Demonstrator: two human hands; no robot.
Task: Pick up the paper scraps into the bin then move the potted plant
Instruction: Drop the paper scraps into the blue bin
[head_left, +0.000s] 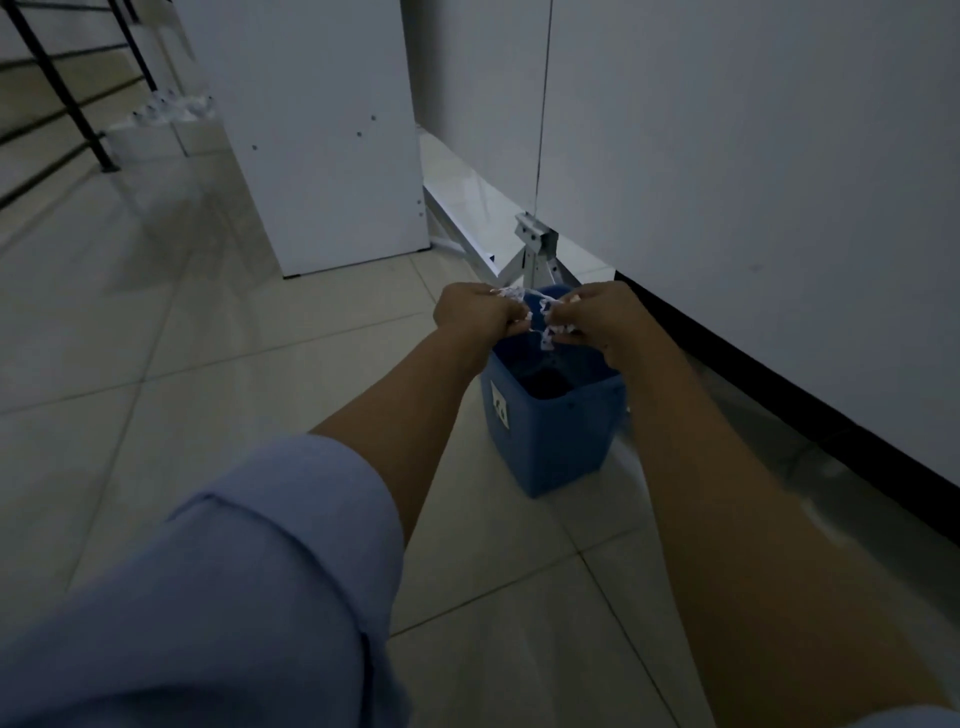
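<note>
Blue plastic forms the bin, which stands on the pale tiled floor just beside a white wall panel with a dark base strip, a small white label on its left side. Both hands hover over its open top, close together: the left hand is clenched around white paper scraps, and the right hand is likewise closed on scraps, some of which dangle between the two hands above the bin's mouth. A light-blue sleeve is rolled up on the left forearm.
</note>
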